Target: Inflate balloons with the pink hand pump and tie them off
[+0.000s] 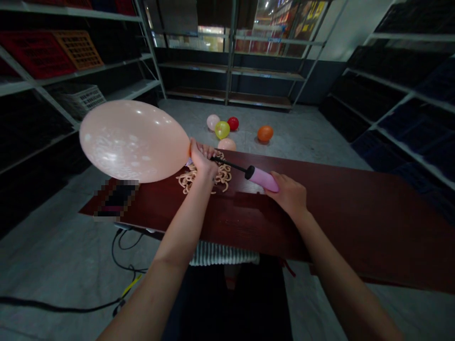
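A large peach balloon, fully rounded, sticks out to the left from my left hand. That hand grips the balloon's neck around the black nozzle of a pink hand pump. My right hand is wrapped around the pump's pink body at its far end. Below my left hand, a heap of beige curly strips lies on a dark red wooden table. The balloon's neck is hidden inside my left fingers.
Several inflated balloons lie on the grey floor beyond the table. A pixelated object sits at the table's left end. Metal shelves with crates line both sides and the back. A black cable runs across the floor.
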Available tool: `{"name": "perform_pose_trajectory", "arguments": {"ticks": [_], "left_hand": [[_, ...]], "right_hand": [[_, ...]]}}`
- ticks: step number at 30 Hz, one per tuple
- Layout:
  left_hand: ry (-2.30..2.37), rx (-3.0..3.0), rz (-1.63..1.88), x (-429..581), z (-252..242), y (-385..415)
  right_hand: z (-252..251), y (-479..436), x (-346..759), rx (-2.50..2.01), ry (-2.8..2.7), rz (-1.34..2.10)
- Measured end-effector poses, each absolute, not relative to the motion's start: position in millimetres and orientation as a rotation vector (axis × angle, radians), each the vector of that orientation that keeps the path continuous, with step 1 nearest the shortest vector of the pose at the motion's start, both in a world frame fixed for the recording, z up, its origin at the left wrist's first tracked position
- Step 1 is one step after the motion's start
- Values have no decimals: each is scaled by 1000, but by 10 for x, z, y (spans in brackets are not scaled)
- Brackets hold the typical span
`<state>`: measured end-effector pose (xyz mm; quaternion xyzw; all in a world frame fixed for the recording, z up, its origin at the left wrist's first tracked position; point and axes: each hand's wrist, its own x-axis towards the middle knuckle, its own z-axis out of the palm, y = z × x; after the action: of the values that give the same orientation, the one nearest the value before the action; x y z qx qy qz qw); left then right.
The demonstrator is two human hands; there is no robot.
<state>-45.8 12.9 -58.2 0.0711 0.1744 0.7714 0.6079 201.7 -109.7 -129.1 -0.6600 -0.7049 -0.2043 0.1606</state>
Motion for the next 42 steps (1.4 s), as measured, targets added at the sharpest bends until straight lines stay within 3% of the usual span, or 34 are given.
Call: {"name": "perform_pose_trajectory", "arguments": {"ticks": [5, 10, 19, 33, 42], "left_hand": [[422, 274, 1784, -359, -429, 71], [451, 382, 1777, -142, -400, -100], [472, 225, 1815, -67, -616, -102], [475, 270, 1812, -41, -394, 300], [506, 276, 1873, -293, -465, 294]], "right_hand": [[-1082, -853, 1577, -1773, -2011, -557], [-1200, -792, 1366, -1725, -1921, -499], [-1296, -823, 1622, -1707, -1956, -601], [-1368, -700, 2139, -1922, -1404, -624], [-1398, -675, 2056, -1855, -1349, -605]]}}
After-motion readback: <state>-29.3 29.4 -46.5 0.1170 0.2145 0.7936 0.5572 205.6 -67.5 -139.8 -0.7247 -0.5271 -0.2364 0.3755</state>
